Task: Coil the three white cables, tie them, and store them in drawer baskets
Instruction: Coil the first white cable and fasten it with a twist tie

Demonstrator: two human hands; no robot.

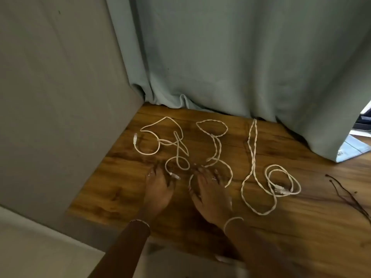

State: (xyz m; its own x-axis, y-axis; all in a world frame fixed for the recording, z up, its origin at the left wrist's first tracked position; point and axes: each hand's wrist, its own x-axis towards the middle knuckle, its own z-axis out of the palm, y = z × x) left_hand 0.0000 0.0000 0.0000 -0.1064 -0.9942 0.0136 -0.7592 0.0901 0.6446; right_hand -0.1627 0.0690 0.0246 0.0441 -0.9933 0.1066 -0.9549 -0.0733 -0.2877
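hands (pixel 158 189) flat on loose cables (pixel 176 145)

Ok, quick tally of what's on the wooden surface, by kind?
White cables: 3, all uncoiled: left, middle, right
Dark thin strands: 1 bunch, count unclear
Hands: 2, left hand, right hand, flat on the surface
Total: 6
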